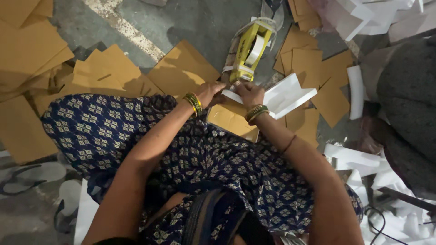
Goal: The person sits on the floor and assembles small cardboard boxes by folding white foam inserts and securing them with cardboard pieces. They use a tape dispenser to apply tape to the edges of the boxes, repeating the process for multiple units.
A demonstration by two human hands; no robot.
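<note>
A folded white card piece (286,95) lies in front of my knees, over a brown cardboard piece (231,120). My right hand (249,94) grips the white piece at its near left corner. My left hand (210,93) pinches the same corner from the left, fingers closed on it. Just beyond both hands stands a yellow tape dispenser (247,52) with a white tape roll. Green and gold bangles sit on both wrists.
Brown cardboard sheets (113,72) are scattered over the grey concrete floor (190,22), with a big stack (22,50) at far left. White card pieces (359,161) pile up at right. A grey cloth bundle (408,100) lies at right.
</note>
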